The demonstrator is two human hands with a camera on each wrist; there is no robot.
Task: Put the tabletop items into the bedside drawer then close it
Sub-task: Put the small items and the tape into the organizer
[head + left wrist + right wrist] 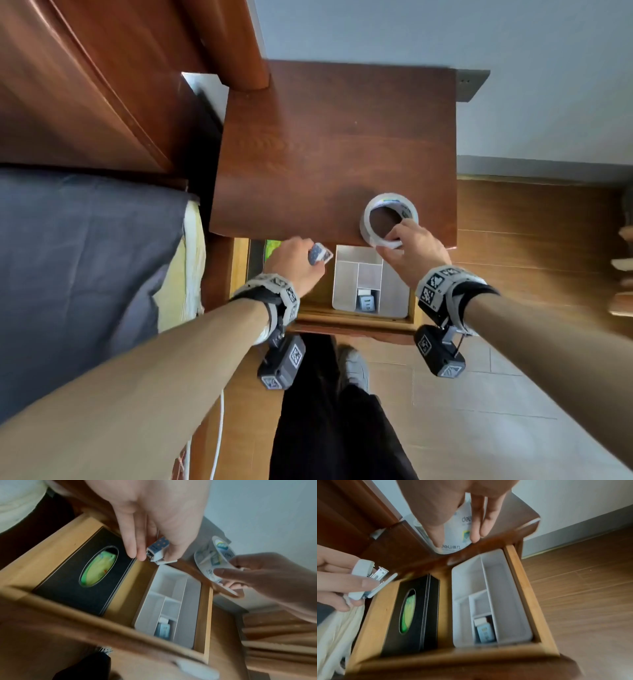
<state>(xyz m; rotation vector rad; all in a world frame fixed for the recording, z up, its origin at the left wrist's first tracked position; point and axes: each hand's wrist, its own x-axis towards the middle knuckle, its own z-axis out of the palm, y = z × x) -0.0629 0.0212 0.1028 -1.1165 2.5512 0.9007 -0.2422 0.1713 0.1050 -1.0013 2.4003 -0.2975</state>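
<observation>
My left hand (296,262) pinches a small blue-and-white stapler (320,254) over the open drawer (352,322), just in front of the nightstand top's edge. In the left wrist view the stapler (157,550) hangs between thumb and fingers above the gap between tissue box and organizer. My right hand (411,250) grips a white tape roll (388,216) that lies at the front right of the nightstand top (325,154). In the right wrist view the fingers (476,520) curl over the tape roll (453,536).
Inside the drawer a black tissue box (82,574) lies on the left and a white divided organizer (190,601) on the right, with a small blue item (163,628) in its near compartment. The bed (85,274) is at the left, wooden floor (531,257) at the right.
</observation>
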